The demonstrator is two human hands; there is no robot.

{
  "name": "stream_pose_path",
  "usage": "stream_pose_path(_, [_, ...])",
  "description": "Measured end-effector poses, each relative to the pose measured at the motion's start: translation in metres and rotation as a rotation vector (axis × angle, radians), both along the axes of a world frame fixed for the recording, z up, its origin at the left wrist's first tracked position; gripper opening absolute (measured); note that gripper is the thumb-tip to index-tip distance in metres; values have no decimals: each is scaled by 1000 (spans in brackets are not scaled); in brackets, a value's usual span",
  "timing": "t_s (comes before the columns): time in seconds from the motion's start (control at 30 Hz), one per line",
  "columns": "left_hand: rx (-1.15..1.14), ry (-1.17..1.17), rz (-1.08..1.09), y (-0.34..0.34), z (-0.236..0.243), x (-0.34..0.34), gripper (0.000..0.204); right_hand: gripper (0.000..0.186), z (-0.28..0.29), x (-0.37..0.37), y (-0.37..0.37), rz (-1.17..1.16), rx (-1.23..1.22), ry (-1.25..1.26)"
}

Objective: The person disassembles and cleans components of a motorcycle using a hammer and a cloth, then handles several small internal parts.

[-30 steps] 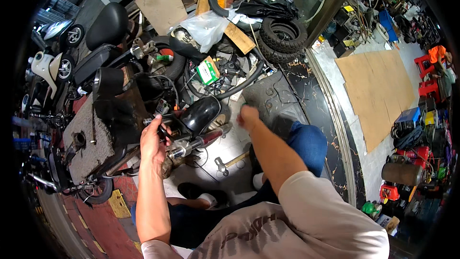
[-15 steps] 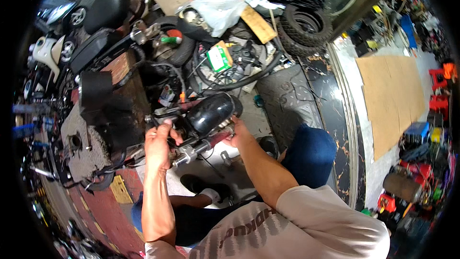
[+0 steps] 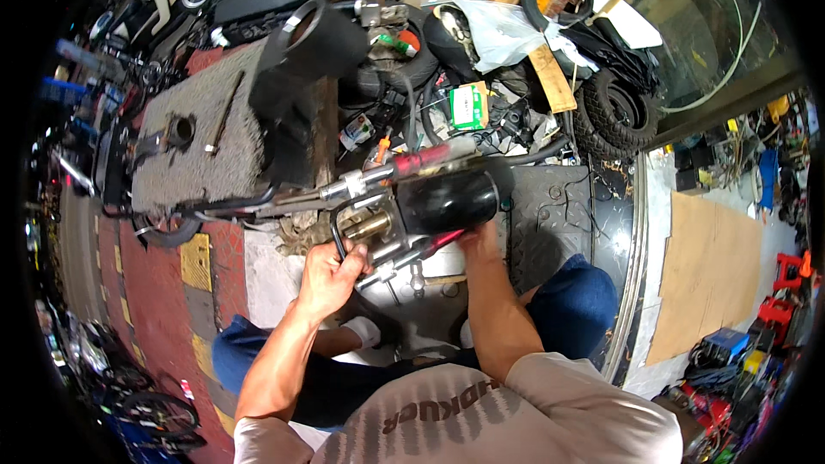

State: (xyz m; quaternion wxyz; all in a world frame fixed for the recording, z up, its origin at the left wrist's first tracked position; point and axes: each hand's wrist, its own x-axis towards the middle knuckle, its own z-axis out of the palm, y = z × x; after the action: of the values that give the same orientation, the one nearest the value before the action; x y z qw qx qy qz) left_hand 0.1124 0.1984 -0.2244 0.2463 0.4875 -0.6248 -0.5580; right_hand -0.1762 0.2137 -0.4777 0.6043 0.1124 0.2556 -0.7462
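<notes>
A front fork with red legs (image 3: pixel 421 159) and a glossy black mudguard (image 3: pixel 451 202) lies across in front of me, its clamps and a brass-coloured tube (image 3: pixel 367 225) toward the left. My left hand (image 3: pixel 331 277) is closed at the fork's left end, beside that tube, where a bent black rod or hose (image 3: pixel 333 222) runs into the grip. On the near side, my right hand (image 3: pixel 481 236) reaches under the mudguard at the near red leg. Its fingers are mostly hidden there, apparently wrapped round the leg. A hammer (image 3: pixel 418 278) rests on the floor below the fork.
A carpeted board (image 3: pixel 185 155) with a wooden stick (image 3: pixel 225 112) stands at left, beside a curved black part (image 3: pixel 301 43). Behind lie a green-and-white box (image 3: pixel 468 106), loose parts, a plank (image 3: pixel 552 77) and tyres (image 3: pixel 614 112). Cardboard (image 3: pixel 709 271) covers floor at right.
My view has turned left. The fork has swung to lie more level, with its clamps showing. My left hand has closed at its end, and my right hand has moved further under the mudguard.
</notes>
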Motion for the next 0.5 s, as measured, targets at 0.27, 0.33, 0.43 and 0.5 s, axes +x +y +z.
stream_pose_path(0.27, [115,19,279,32,-57,-3,26,36,191,-62,-53,-252,80,441])
stream_pose_path(0.33, [308,2,232,29,-67,-23,31,36,239,-74,-45,-352,-73,779])
stream_pose_path(0.43, [634,278,281,36,-93,-62,33,37,287,-80,-44,-343,-243,1150])
stream_pose_path(0.5, [736,428,340,43,-122,-92,32,42,311,-74,-38,-278,-324,1344])
